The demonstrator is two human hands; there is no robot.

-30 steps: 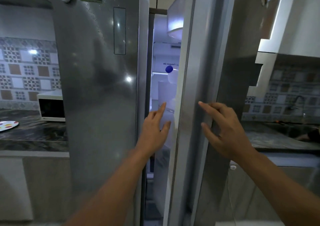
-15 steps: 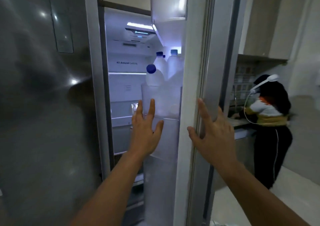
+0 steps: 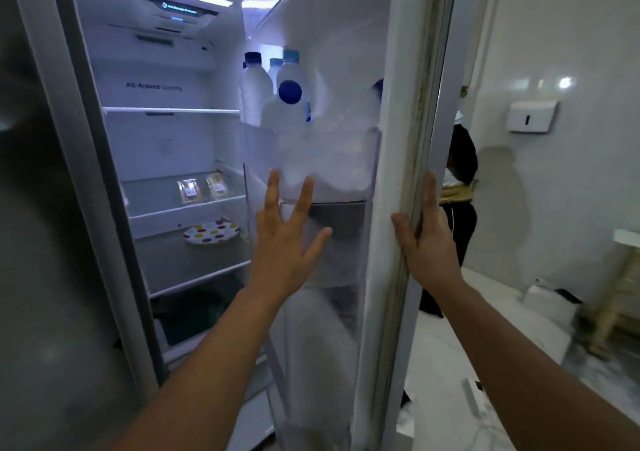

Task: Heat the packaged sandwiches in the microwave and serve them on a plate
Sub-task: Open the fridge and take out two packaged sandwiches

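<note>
both hands are raised at the open right door of a silver side-by-side fridge. the left hand (image 3: 289, 239) is held up with its forearm stretched forward from the lower left, palm turned toward the clear plastic door bins (image 3: 346, 160) and fingers spread wide and straight; nothing is gripped, and whether the fingertips actually touch the bin cannot be told. the right hand (image 3: 427, 239) is laid flat against the edge of the white-lined fridge door (image 3: 398, 104), fingers straight and pointing upward along the grey gasket, the thumb set apart on the inner side of the edge; nothing is clasped, only pressed. the right forearm is extended from the lower right corner.

two clear-wrapped packaged sandwiches (image 3: 202, 190) are seen lying side by side on a glass shelf (image 3: 152, 196) inside the lit fridge compartment, well apart from both hands. one shelf below, a white plate with coloured dots (image 3: 211, 233) is placed. white plastic bottles with blue caps (image 3: 273, 94) are stood in the upper door bin, above the left hand.

beyond the door, a person in dark clothes (image 3: 459, 208) is partly hidden, and a white wall dispenser (image 3: 531, 116) is fixed to the pale wall.
</note>
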